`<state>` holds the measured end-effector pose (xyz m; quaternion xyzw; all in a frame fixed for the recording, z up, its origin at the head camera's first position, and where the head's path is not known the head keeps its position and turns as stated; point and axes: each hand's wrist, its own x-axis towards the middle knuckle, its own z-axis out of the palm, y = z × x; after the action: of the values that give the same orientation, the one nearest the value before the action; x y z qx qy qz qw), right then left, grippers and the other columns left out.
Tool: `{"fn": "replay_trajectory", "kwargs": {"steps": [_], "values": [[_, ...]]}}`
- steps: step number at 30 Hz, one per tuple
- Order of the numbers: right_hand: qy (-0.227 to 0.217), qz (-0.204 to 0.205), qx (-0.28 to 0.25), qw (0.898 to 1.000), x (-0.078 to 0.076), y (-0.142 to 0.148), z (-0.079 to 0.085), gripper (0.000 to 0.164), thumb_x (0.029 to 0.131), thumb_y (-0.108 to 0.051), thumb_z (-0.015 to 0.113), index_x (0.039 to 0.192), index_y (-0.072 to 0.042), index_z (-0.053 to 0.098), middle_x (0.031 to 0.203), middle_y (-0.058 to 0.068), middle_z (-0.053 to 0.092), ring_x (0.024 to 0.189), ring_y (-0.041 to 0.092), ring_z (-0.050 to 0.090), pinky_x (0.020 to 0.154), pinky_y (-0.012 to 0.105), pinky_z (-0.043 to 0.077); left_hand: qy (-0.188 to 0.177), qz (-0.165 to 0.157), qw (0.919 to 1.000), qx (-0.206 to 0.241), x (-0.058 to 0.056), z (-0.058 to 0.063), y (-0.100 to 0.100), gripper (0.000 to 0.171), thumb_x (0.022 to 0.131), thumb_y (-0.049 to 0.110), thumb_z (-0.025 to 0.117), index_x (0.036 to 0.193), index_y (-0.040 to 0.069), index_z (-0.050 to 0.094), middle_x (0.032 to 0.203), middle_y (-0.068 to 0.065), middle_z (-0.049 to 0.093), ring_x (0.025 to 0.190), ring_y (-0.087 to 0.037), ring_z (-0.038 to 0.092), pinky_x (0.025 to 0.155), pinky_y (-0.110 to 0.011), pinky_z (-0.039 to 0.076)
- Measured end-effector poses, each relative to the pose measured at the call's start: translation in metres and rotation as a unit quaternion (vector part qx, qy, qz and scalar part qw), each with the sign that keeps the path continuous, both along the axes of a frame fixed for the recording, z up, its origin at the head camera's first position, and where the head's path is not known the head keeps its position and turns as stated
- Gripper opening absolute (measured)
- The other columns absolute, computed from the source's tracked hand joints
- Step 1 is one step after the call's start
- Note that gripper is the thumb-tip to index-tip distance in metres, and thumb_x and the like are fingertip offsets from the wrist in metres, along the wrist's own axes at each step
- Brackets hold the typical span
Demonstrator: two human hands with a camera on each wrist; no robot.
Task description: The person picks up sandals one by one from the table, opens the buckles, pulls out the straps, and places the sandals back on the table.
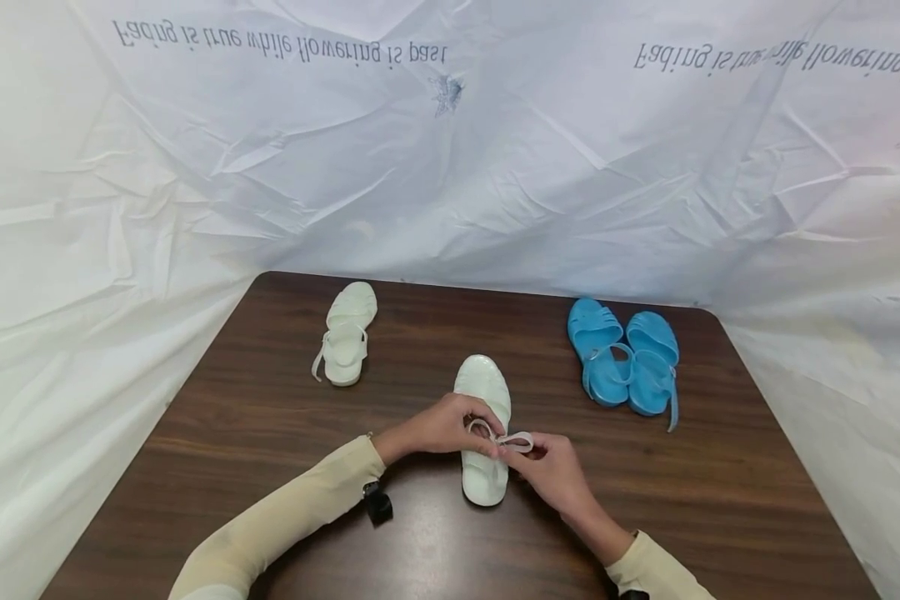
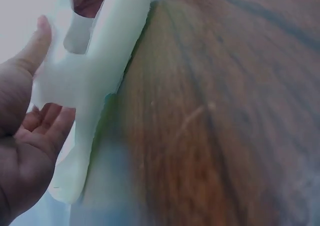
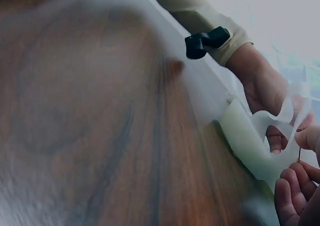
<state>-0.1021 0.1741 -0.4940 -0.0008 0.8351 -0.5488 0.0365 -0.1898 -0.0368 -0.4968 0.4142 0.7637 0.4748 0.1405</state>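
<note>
A white sandal lies on the table between the two hands, its toe pointing away from me. Its ankle strap is looped up above the footbed, with a small fastening at the middle. From the left, my left hand holds the strap between thumb and fingers near that fastening. My right hand pinches the strap from the right, close to the left fingertips. In the right wrist view, the right fingers are beside the raised strap, partly cut off by the frame. Fingers hide part of the fastening.
A second white sandal lies at the back left with its strap hanging loose. Two blue sandals lie side by side at the back right. The dark wooden table meets a white sheet behind it.
</note>
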Motion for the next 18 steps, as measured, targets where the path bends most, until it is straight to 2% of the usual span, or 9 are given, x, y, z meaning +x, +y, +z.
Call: {"fn": "replay_trajectory", "kwargs": {"steps": [5,9,13,18], "values": [[0.047,-0.015,0.062,0.997,-0.002,-0.004,0.000,0.008,0.083,-0.018,0.086,0.087,-0.014,0.080,0.072,-0.006,0.069,0.064,0.006,0.058,0.059,0.021,0.049,0.048,0.011,0.9988,0.001,0.000,0.005,-0.002,0.019,0.096,0.031,0.074,0.109,0.017,0.077,0.106,0.010,0.071,0.095,0.000,0.063,0.083,-0.023,0.053],[0.066,-0.022,0.100,0.993,-0.004,-0.007,0.000,0.007,0.081,-0.018,0.085,0.085,-0.016,0.080,0.068,-0.008,0.067,0.063,0.005,0.057,0.059,0.021,0.049,0.065,0.005,0.9978,0.013,0.000,0.011,0.000,0.021,0.099,0.031,0.070,0.110,0.014,0.077,0.108,0.010,0.071,0.097,-0.001,0.063,0.085,-0.024,0.053],[0.081,-0.021,0.124,0.989,-0.004,-0.008,0.001,0.007,0.080,-0.016,0.084,0.083,-0.016,0.078,0.063,-0.009,0.060,0.059,0.006,0.053,0.056,0.022,0.046,0.069,-0.009,0.9974,0.018,0.002,0.014,0.005,0.016,0.097,0.028,0.073,0.107,0.017,0.078,0.108,0.010,0.069,0.101,-0.004,0.061,0.088,-0.025,0.051],[0.086,-0.012,0.126,0.988,-0.003,-0.008,0.002,0.010,0.078,-0.013,0.086,0.083,-0.014,0.077,0.062,-0.009,0.057,0.059,0.006,0.052,0.056,0.021,0.045,0.057,-0.021,0.9981,-0.007,0.004,0.014,0.010,0.015,0.097,0.032,0.073,0.106,0.021,0.079,0.111,0.011,0.062,0.108,-0.004,0.055,0.094,-0.025,0.048]]}}
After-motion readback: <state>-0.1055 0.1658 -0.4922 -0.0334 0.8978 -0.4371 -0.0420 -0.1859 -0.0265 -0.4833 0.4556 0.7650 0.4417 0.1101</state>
